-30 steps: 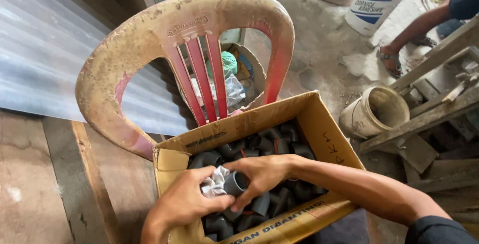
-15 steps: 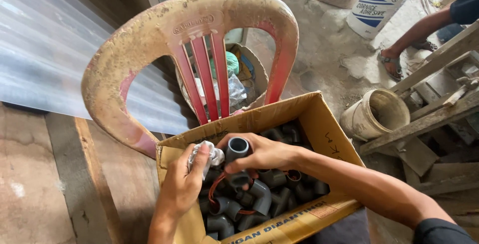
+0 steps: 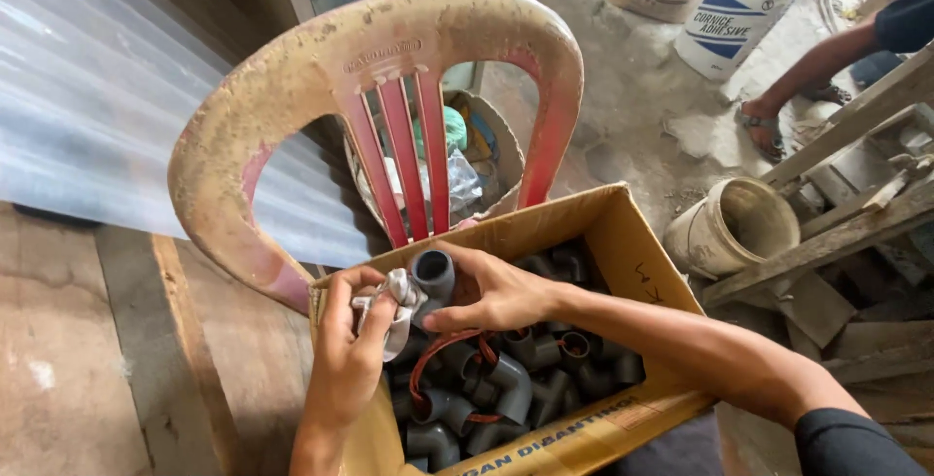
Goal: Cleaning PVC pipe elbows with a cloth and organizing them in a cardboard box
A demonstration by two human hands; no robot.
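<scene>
Surroundings: a worn red plastic chair point(image 3: 389, 116), caked pale with dust, stands just behind an open cardboard box point(image 3: 623, 242). The box is filled with grey pipe fittings point(image 3: 525, 379), and a loop of red cord point(image 3: 438, 354) lies across them. Behind the chair slats sits a basket of plastic scraps point(image 3: 467, 164). To the right are a dirty bucket point(image 3: 735, 228) tipped on its side, rough timber planks point(image 3: 837, 233), and another person's arm and sandalled foot point(image 3: 769, 130).

Item in hand: one grey pipe fitting point(image 3: 435, 276), held above the box's near-left corner, open mouth facing up toward the camera, long axis roughly upright. The right hand point(image 3: 491, 291) has its fingers clamped around the fitting's side. The left hand point(image 3: 345, 349) pinches a pale rag point(image 3: 394, 306) against the fitting — fingers closed on the cloth.

Setting: dusty concrete floor, corrugated metal sheet point(image 3: 107, 116) at left, wooden boards point(image 3: 117, 359) below — a building site.
</scene>
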